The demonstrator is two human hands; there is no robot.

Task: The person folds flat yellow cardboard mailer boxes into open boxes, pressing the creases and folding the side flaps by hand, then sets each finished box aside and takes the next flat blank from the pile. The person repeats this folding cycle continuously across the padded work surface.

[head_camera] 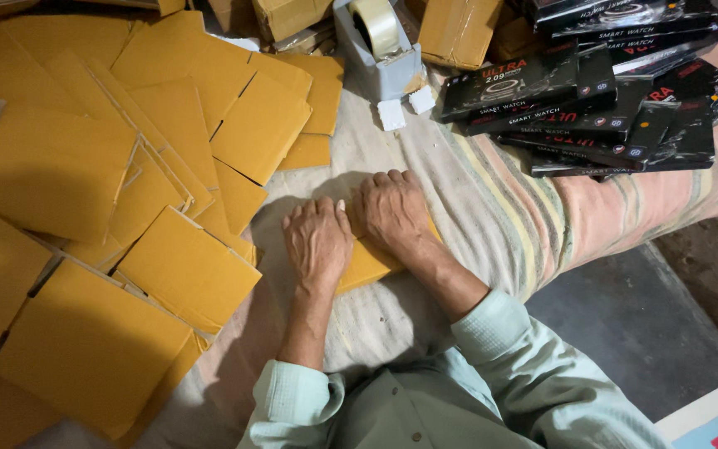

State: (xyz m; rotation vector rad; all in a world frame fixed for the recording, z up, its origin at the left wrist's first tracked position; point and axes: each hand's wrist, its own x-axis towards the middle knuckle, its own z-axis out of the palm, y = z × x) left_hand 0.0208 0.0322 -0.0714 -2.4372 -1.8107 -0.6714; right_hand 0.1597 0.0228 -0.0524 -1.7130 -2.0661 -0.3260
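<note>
Pressing: both my hands lie flat, palms down, on a yellow cardboard piece (367, 262) on the striped cloth (492, 208).
Left hand (317, 241): fingers together, gripping nothing, covering the cardboard's left part.
Right hand (394, 209): fingers together, flat on its upper edge, touching the left hand.
Left of hands: heap of yellow cardboard sheets (85, 191), overlapping.
Above hands: grey tape dispenser (377, 58).
Upper right: stack of black boxes (600, 100), well apart from my hands.
</note>
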